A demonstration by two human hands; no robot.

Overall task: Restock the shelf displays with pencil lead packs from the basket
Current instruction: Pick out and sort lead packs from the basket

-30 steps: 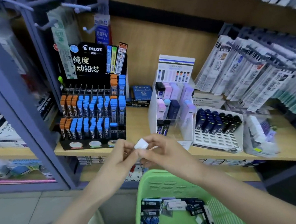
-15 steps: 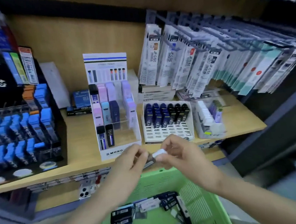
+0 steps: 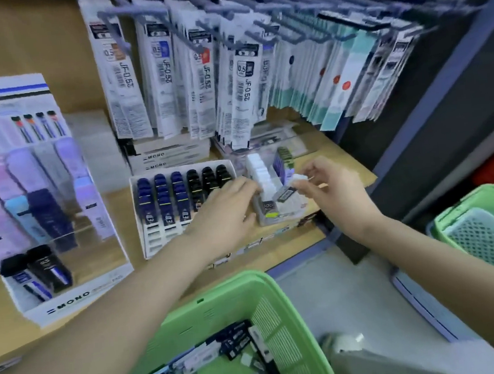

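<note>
Stationery shop aisle.
Refill packs [image 3: 241, 75] hang in rows on hooks [image 3: 132, 15] above a wooden shelf [image 3: 121, 211]; a MONO display [image 3: 69, 300] and a tray [image 3: 154, 241] of lead packs [image 3: 162, 195] stand on it, a green basket [image 3: 242, 280] below.

Soft, fairly bright indoor light with faint shadows; the far right beyond the shelf [image 3: 339, 159] falls dark. Motion blur smears the hanging packs [image 3: 304, 69] and display stand [image 3: 69, 297] – its clear front shows pale glare – and wide-angle bending tilts the edges; the basket [image 3: 220, 295] rim looks clearer.
</note>
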